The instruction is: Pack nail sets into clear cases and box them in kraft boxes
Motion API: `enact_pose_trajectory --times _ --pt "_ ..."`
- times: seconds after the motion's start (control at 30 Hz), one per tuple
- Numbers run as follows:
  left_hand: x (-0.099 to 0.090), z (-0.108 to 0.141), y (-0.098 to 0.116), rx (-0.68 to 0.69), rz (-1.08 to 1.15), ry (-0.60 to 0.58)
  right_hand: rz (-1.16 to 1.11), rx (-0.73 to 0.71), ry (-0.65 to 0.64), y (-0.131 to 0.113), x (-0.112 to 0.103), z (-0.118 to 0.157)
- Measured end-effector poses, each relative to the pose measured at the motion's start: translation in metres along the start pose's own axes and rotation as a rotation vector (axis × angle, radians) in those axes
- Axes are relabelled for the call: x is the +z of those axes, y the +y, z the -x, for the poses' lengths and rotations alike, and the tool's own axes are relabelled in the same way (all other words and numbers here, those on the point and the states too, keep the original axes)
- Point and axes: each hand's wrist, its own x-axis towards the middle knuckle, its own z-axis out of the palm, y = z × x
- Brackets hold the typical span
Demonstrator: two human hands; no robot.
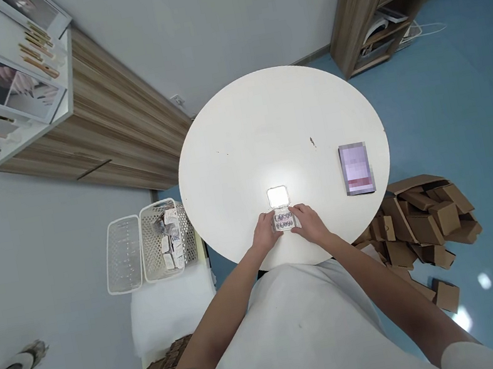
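Observation:
A small hinged case [284,222] stands open near the close edge of the white round table [237,129]. Its lid [278,197] is raised and bright with reflected light. Rows of small shiny purplish-silver pieces fill the tray; what they are is too small to tell. My left hand [265,232] grips the case's left side, fingertips near the hinge and thumb lower down. On the right side, my right hand [309,223] holds it the same way. Both hands rest low over the table.
A tablet-like device [357,169], its screen blurred, lies at the table's right. Left of the table, a white perforated basket [147,243] holds small packets. Cardboard boxes [424,217] heap on the floor at right. Wooden cabinets [119,111] stand along the wall.

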Motion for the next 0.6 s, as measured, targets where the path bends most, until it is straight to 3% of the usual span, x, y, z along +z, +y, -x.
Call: enact_pose_trajectory --times 0.6 --pt "0.003 0.0 -0.011 0.065 0.007 -0.047 0.075 0.035 0.004 -0.003 0.001 -0.001"
